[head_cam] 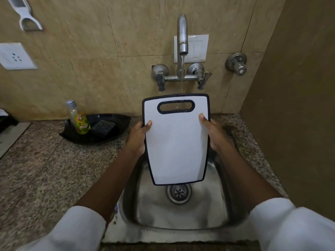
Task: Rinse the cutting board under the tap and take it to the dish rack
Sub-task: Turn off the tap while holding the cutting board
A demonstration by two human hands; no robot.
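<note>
A white cutting board [176, 142] with a dark rim and a handle slot at its far end is held over the steel sink [181, 214]. My left hand [138, 136] grips its left edge, thumb on the top face. My right hand [211, 132] grips the right edge the same way. The tap [182, 37] on the wall runs, and its thin stream falls at the board's far edge, near the handle slot. No dish rack is in view.
A black dish [116, 122] on the granite counter [45, 169] to the left holds a dish soap bottle [79, 120] and a dark sponge [103, 127]. The sink drain [178, 193] lies below the board. A brown wall [293, 105] closes the right side.
</note>
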